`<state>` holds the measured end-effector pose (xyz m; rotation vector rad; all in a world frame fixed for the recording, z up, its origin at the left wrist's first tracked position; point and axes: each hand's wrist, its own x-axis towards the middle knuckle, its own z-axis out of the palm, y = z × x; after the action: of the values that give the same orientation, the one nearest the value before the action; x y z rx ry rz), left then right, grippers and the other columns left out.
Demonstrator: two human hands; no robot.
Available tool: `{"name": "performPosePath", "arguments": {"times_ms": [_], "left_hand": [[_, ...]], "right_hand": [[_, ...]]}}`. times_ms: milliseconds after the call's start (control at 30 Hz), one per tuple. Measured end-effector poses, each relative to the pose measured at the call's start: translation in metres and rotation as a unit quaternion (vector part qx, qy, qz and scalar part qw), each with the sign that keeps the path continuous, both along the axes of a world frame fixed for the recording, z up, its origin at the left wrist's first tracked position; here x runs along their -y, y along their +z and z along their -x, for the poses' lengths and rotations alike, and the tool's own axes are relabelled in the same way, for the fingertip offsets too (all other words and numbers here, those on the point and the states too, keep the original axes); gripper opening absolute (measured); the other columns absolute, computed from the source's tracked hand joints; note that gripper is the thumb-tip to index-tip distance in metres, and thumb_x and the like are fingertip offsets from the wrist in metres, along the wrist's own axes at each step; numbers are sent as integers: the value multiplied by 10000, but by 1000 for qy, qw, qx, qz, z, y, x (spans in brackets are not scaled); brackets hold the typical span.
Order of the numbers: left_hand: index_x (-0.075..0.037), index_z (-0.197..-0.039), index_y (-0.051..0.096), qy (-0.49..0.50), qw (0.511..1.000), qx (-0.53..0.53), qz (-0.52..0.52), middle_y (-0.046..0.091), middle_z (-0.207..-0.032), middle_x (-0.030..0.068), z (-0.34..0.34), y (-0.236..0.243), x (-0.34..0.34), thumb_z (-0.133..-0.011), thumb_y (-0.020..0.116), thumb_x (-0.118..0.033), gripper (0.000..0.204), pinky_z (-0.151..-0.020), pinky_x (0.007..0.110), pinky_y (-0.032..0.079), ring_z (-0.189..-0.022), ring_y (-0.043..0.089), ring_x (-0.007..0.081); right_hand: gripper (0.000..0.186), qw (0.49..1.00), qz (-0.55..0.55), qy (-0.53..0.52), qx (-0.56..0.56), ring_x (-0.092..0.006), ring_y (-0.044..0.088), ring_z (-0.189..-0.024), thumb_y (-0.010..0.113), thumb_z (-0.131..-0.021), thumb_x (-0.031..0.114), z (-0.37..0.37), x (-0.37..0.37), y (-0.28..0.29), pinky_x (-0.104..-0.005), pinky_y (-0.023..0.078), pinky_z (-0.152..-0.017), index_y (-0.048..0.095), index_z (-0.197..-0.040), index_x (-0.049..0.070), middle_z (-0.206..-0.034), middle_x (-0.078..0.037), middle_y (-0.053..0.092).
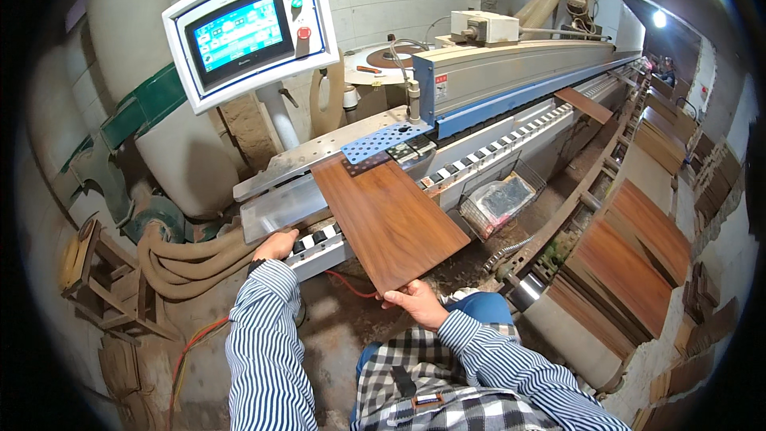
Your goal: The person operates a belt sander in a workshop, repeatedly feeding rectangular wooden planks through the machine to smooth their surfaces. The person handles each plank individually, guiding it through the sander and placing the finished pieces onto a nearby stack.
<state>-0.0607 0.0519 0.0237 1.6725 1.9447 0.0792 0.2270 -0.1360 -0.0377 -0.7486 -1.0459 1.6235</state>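
A brown wood-grain panel (391, 223) lies with its far end under the blue perforated guard (383, 140) of a long edge-banding machine (519, 72). Its near end sticks out toward me over the machine's front. My right hand (416, 303) pinches the panel's near corner, thumb on top and the other fingers partly hidden below. To the left, my left hand (275, 245) is curled over the end of the black-and-white roller rail (319, 247), beside a bare metal plate (283, 206); its fingertips are mostly hidden.
A control screen (239, 36) on a post stands at the left, above thick dust hoses (191, 263). A wire basket (503, 199) hangs at the machine's front. Stacked panels (622, 263) lie on a roller conveyor (586, 199) at right. Another panel (584, 104) protrudes further along.
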Motion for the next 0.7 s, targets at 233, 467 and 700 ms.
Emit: {"name": "performPosePath", "arguments": {"times_ms": [233,467,700], "left_hand": [[-34,-1300,470,29,999,-26,28,410,-1390,157,4,-2,-3,-884,342,-546,672,-1071,414,250,-1303,362,324],[-25,-1267,505,30,999,-12,3,449,-1351,179,7,-7,-4,-881,369,-536,654,-1049,390,292,-1276,401,323],[-17,-1261,509,40,999,-21,-1,452,-1346,187,6,-3,1,-875,369,-542,667,-1043,393,300,-1266,412,327]], "right_hand": [[280,997,9,-72,-22,-164,604,-921,612,-889,175,-12,2,0,-303,520,-768,548,-1099,1,-1002,-77,615],[264,989,29,-142,-11,-175,619,-876,596,-900,199,-37,1,-1,-295,520,-754,541,-1044,-15,-973,-103,620],[238,983,60,-172,-20,-144,621,-815,589,-906,228,-65,-5,-8,-278,521,-739,558,-1005,13,-941,-90,639]]}}
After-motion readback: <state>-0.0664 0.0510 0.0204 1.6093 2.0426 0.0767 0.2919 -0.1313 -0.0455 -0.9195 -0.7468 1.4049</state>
